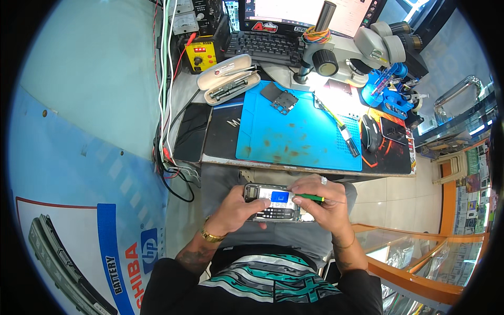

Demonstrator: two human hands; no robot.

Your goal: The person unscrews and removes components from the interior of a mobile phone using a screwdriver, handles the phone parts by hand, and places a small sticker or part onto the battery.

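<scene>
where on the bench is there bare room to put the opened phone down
Bare room: the middle of the blue mat, between the small metal plates and the tweezers. Crowded: the back edge by the microscope and the open case.

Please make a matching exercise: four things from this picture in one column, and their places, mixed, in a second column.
Things:
1. opened phone
2. green screwdriver
3. white tool case
4. computer mouse

Places:
A. on the patterned pad, right of the blue mat
B. in the right hand
C. open, at the mat's upper left corner
D. held in the left hand, over the lap

Pairs: 1-D, 2-B, 3-C, 4-A
</scene>
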